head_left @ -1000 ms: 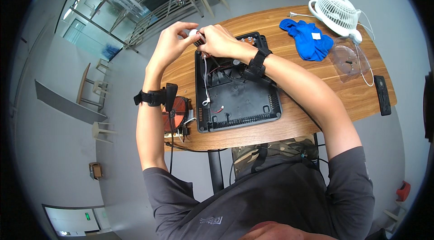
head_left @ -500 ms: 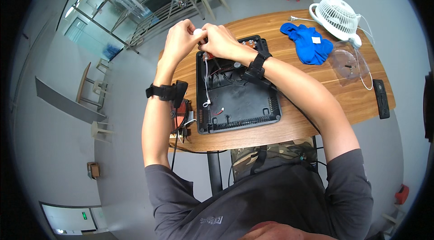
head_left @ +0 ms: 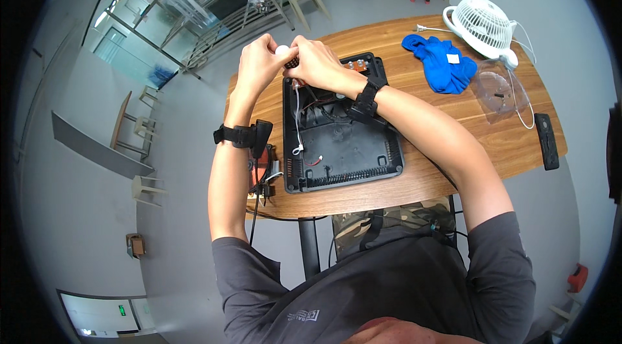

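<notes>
Above the far left corner of the open black casing (head_left: pixel 343 143), a small pale part (head_left: pixel 283 51) sits pinched between the left hand (head_left: pixel 259 62) and the right hand (head_left: pixel 314 62), both pressed together and closed on it. A white wire (head_left: pixel 297 120) hangs from it down into the casing. Pulling too hard could, I judge, tear that wire loose, or the part could slip past the wooden table (head_left: pixel 453 169) edge to the floor. A blue cloth (head_left: pixel 440 65), white fan (head_left: pixel 483 23) and clear cover (head_left: pixel 495 88) lie well apart.
</notes>
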Tool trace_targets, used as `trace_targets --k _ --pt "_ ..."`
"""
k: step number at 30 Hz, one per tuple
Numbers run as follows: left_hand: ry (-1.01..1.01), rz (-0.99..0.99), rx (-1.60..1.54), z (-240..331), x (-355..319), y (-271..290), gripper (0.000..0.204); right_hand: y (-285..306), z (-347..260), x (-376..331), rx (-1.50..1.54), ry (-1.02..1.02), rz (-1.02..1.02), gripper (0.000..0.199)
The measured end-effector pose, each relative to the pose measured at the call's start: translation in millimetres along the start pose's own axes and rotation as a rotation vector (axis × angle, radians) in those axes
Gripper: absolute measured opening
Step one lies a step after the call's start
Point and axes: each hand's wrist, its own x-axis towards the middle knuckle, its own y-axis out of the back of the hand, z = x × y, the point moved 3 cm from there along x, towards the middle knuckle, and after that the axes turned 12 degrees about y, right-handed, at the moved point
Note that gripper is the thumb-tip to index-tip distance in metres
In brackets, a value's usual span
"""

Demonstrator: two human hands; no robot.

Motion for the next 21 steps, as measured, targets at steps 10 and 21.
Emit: trace_targets --k 10,21 --pt "-0.156 -0.128 -0.239 -17 -7 7 0.032 -4 -3 5 0.020 -0.049 -0.156 0.038" --pt "-0.117 -0.037 -0.064 -5 -7 4 0.040 -5 0 2 -0.063 0.113 -0.048 0.052"
